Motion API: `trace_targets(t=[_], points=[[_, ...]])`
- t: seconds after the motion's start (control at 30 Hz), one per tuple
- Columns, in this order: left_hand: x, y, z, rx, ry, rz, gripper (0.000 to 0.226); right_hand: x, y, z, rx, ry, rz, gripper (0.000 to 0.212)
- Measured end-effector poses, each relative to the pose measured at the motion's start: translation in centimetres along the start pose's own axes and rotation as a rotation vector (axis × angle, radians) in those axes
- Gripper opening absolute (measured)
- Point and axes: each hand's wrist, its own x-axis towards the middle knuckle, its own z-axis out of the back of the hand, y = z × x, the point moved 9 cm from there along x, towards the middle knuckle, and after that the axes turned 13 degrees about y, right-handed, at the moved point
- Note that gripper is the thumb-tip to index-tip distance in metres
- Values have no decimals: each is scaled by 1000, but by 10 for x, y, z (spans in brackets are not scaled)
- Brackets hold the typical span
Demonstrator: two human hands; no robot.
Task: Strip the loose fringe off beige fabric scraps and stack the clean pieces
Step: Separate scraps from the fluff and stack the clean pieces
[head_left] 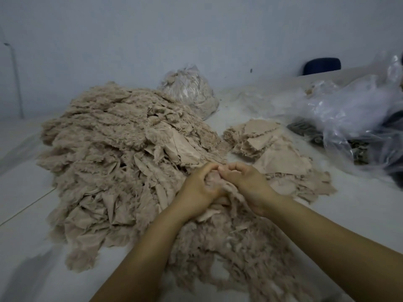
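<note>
Forearms nearest | left hand (199, 188) and right hand (246, 184) both pinching one scrap (214, 182), likely stripping fringe | raw pile (113, 153) left on table (26, 247) | clean stack (268, 144) right

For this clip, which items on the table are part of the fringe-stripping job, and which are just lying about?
Part of the job:
left hand and right hand, both gripping one beige scrap
big heap of fringed scraps
stack of clean pieces
pulled-off fringe in front

Lying about:
bagged beige material at the back
clear plastic bags on the right
blue chair back
</note>
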Motion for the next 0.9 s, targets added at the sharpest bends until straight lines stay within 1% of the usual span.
trace_targets(t=[0.03,0.1,0.17,0.2,0.27,0.33,0.4,0.47,0.5,0.53,0.63,0.67,0.73,0.77,0.83,0.9], points=[[0,0,3,-83,-53,-21,21,-1,0,1,4,-17,8,16],[-3,6,6,-191,-110,-18,26,-2,-2,-3,37,24,-1,26],[-4,12,8,-211,-132,5,28,-2,-7,-8,58,99,-43,38],[-5,15,10,-212,-150,20,30,-2,-8,-12,55,125,-56,35],[-8,22,19,-229,-221,72,31,1,-10,-13,18,100,-39,15],[-13,34,30,-302,-331,125,30,5,-12,-9,50,1,-3,16],[-18,41,34,-368,-398,150,30,8,-14,-9,137,-28,6,15],[-20,43,29,-408,-405,148,29,10,-21,-24,183,74,-73,35],[-20,42,27,-417,-407,138,28,10,-25,-31,176,101,-97,36],[-21,42,28,-405,-434,134,27,9,-27,-34,174,90,-106,31],[-35,55,45,-273,-624,199,36,7,-22,-18,180,-106,-1,19],[-39,61,49,-258,-660,233,38,6,-17,-15,177,-138,41,17],[-42,69,49,-274,-686,284,39,5,-9,-13,114,-143,96,16],[-43,73,48,-331,-712,301,39,4,-7,-12,86,-152,112,16],[-46,80,45,-556,-796,331,38,2,-3,-8,71,-193,131,17],[-46,80,44,-770,-854,297,38,-2,0,-1,95,-208,140,23]])
